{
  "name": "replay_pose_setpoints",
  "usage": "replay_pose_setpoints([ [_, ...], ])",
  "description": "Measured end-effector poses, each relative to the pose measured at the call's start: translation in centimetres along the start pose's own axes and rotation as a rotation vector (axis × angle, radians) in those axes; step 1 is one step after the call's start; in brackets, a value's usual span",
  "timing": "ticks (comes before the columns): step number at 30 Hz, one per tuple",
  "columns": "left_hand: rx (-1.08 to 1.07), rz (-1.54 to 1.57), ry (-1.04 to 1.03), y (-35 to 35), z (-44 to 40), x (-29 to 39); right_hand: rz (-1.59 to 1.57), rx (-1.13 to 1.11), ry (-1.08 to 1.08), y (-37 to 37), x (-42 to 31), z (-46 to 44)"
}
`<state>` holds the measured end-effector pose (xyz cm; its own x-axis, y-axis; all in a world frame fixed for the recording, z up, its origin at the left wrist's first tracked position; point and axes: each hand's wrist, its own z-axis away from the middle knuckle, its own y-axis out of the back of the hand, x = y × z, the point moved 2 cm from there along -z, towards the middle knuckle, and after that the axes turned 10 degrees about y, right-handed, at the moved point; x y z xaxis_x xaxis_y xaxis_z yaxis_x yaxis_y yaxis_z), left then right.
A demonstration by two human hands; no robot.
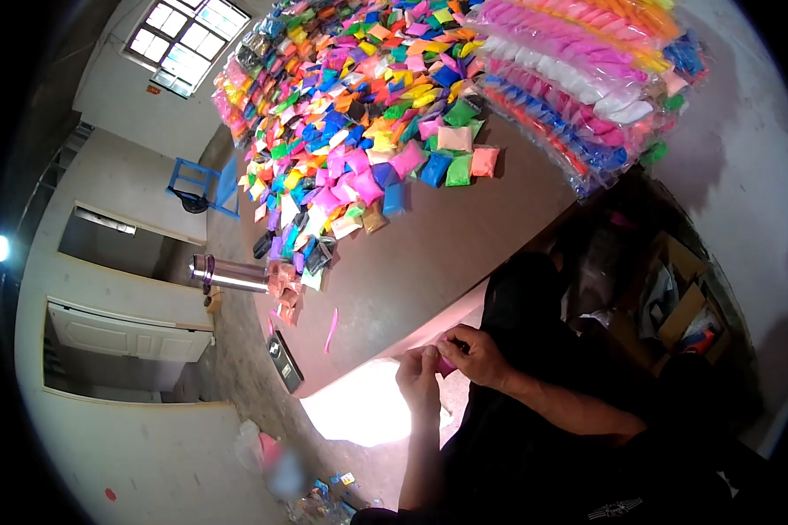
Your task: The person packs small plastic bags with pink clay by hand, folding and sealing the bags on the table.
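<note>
In front of my dark clothing, beside the table's near edge, my two hands meet. My left hand [418,383] is closed, its thumb and fingertips pinched at a small magenta packet [446,367]. Against the same packet, the bent fingers of my right hand [480,357] press from the other side. Most of the packet is hidden by the fingers. Nearest on the brown table [429,254] lie a thin pink stick [332,331] and a dark phone-like rectangular object [284,360].
Small coloured packets [350,166] lie heaped across the table. Long clear bags of coloured pieces [578,79] are stacked at the far right. A metallic flask [236,274] stands at the left edge. An open cardboard box [681,317] sits below, and a blue chair [203,184] stands beyond.
</note>
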<state>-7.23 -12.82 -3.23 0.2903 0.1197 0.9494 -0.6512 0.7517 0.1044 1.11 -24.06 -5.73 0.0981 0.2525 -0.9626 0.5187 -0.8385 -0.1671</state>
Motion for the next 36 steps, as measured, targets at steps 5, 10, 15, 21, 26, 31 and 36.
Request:
replay_pose_setpoints([
  [5, -0.003, -0.044, -0.071, 0.2, -0.2, 0.3, -0.086, 0.021, -0.02, 0.0, 0.3, -0.2],
  [10, -0.006, -0.003, 0.034, -0.1, 0.1, -0.5, -0.041, 0.055, 0.003, 0.1, 0.4, -0.1],
  [15, -0.047, -0.035, -0.012, 0.2, 0.2, -0.2, -0.012, 0.063, 0.033, 0.0, -0.3, -0.1],
  [21, -0.02, -0.019, -0.023, 0.3, 0.3, 0.1, -0.073, -0.076, -0.093, 0.0, 0.0, -0.3],
  [26, -0.05, 0.021, 0.081, 0.0, 0.3, -0.8, -0.14, -0.008, -0.071, 0.1, 0.5, -0.2],
  [31, -0.041, -0.027, 0.013, 0.0, 0.4, -0.2, -0.096, 0.01, -0.062, -0.1, 0.1, -0.1],
  [36, -0.011, -0.073, -0.061, 0.4, 0.3, 0.0, -0.118, -0.065, -0.101, 0.1, -0.5, -0.3],
])
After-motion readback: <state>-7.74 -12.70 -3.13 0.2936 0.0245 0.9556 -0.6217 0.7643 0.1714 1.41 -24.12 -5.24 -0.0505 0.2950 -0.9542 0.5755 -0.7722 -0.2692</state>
